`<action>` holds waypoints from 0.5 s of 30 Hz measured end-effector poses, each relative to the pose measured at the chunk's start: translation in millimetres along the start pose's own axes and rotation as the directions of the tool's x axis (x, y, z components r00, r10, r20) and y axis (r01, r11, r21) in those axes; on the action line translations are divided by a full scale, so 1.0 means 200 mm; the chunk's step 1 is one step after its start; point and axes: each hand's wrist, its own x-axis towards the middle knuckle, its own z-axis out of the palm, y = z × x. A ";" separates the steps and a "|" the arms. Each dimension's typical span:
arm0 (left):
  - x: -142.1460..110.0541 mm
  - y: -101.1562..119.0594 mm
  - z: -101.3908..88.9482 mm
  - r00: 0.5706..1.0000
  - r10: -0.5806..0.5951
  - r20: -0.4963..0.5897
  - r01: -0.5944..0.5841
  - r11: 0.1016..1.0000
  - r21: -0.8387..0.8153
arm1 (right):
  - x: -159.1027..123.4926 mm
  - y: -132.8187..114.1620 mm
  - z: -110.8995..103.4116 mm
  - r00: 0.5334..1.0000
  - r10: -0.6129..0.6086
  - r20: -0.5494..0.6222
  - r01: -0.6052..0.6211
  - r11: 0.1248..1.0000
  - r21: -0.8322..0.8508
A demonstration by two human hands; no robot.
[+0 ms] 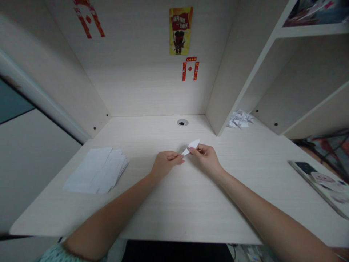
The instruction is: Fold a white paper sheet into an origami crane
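Note:
A small folded piece of white paper (194,144) is held between both hands, just above the middle of the desk. My left hand (167,162) pinches its lower left tip between thumb and fingers. Its upper right part rises from the grip of my right hand (205,156), whose thumb presses on the near face. The fingers behind the paper are partly hidden. To the left of my left hand lies a stack of white paper sheets (95,170), slightly fanned out on its right side.
A pile of small folded white papers (240,119) sits behind the upright divider (227,72). On the right, a phone in a decorated case (321,182) lies near the desk edge. A round cable hole (182,122) opens at the back of the desk (163,214).

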 end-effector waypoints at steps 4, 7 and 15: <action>-0.01 0.02 0.00 1.000 0.010 -0.009 -0.009 0.999 0.032 | 0.01 0.01 -0.01 1.000 0.001 -0.024 -0.001 1.000 0.006; 0.00 0.02 0.00 1.000 0.006 -0.015 -0.005 0.999 0.034 | 0.00 0.01 -0.01 0.999 0.002 -0.036 -0.002 1.000 0.005; 0.01 -0.02 0.00 1.000 -0.005 -0.027 0.004 1.000 -0.010 | 0.01 0.02 0.00 0.982 -0.009 -0.187 0.012 1.000 0.013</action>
